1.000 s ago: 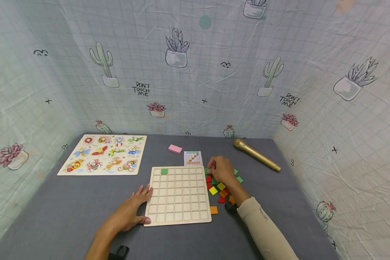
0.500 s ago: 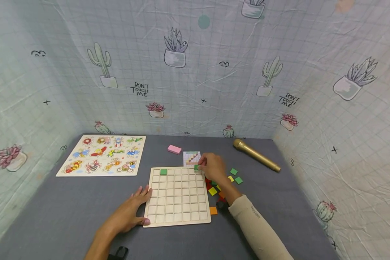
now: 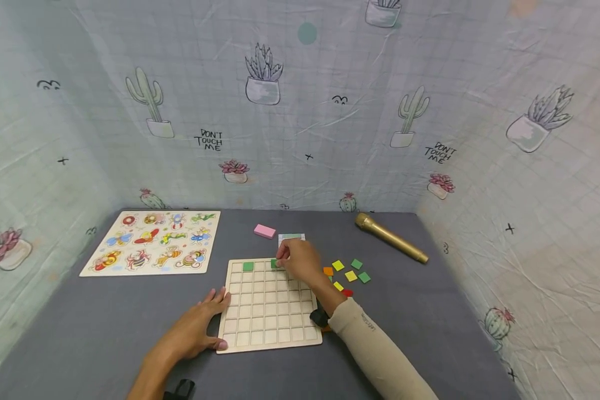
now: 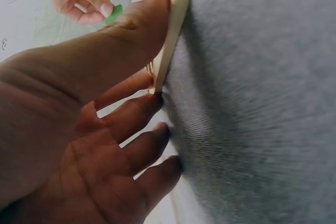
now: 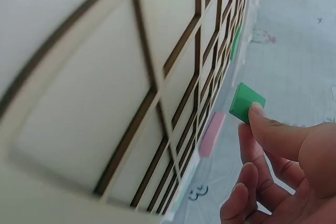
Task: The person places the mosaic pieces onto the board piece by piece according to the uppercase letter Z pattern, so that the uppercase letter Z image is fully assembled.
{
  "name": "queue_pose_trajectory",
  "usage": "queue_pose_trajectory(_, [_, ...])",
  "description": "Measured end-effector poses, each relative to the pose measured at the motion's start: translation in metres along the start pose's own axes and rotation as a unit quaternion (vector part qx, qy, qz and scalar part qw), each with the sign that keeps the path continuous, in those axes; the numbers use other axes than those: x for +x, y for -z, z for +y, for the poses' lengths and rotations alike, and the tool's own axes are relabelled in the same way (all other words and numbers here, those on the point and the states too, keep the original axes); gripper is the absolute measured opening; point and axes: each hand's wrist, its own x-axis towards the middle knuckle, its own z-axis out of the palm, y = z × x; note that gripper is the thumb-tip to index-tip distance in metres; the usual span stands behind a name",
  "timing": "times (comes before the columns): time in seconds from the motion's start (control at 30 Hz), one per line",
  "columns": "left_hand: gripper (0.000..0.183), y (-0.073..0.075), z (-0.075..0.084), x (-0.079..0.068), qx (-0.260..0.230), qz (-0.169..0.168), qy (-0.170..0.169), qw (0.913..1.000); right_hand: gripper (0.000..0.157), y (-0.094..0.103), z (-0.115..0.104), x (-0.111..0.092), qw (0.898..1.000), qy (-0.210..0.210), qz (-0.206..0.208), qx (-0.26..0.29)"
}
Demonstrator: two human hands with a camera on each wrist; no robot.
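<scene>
A wooden grid board (image 3: 264, 309) lies on the grey table, with one green square tile (image 3: 248, 266) in its back row. My left hand (image 3: 194, 329) rests at the board's left edge, thumb on its near corner and the other fingers spread along the side. Over the back row, my right hand (image 3: 298, 261) pinches another green square tile (image 5: 247, 102) between thumb and fingertip. That held tile stands tilted, apart from the board in the right wrist view. Behind the board lies a small pattern card (image 3: 291, 236), partly hidden by the right hand.
Loose tiles in green, yellow (image 3: 338, 265), orange and red lie right of the board, some behind the right forearm. A pink block (image 3: 265, 231) and a gold microphone (image 3: 392, 238) lie farther back. A wooden picture puzzle (image 3: 152, 243) is at the left. Printed cloth walls surround the table.
My right hand has moved from the loose tiles leftward over the board's back row, carrying a green tile. My left hand has stayed at the board's edge. The head view has shifted slightly.
</scene>
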Motion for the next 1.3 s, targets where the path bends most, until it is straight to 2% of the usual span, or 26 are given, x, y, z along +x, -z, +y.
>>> queue_pose_trajectory(0.17, [0.105,0.0,0.002,-0.002,0.005,-0.009,0.007,0.9999,0.014,-0.011,-0.007,0.0,1.0,0.0,-0.019,-0.001])
queue_pose_trajectory(0.43, [0.106,0.001,0.004,0.0,0.006,-0.002,0.011,0.9999,0.015,-0.017,-0.016,0.007,1.0,0.002,-0.015,-0.001])
queue_pose_trajectory(0.73, [0.104,0.0,0.001,0.0,0.01,0.008,-0.006,0.9999,0.018,-0.024,-0.029,0.018,0.998,-0.015,-0.033,-0.049])
queue_pose_trajectory(0.9, [0.103,-0.001,-0.001,-0.001,0.006,0.01,-0.007,0.9999,0.012,-0.03,-0.031,0.019,0.997,-0.013,-0.041,-0.065])
queue_pose_trajectory(1.07, [0.103,-0.002,-0.002,-0.001,0.003,0.009,-0.004,0.9999,0.007,-0.031,-0.032,0.019,0.997,-0.02,-0.051,-0.058])
queue_pose_trajectory(1.3, [0.104,-0.001,-0.002,-0.001,-0.002,0.006,0.003,1.0,0.019,-0.023,-0.029,0.012,0.997,-0.014,-0.054,-0.057])
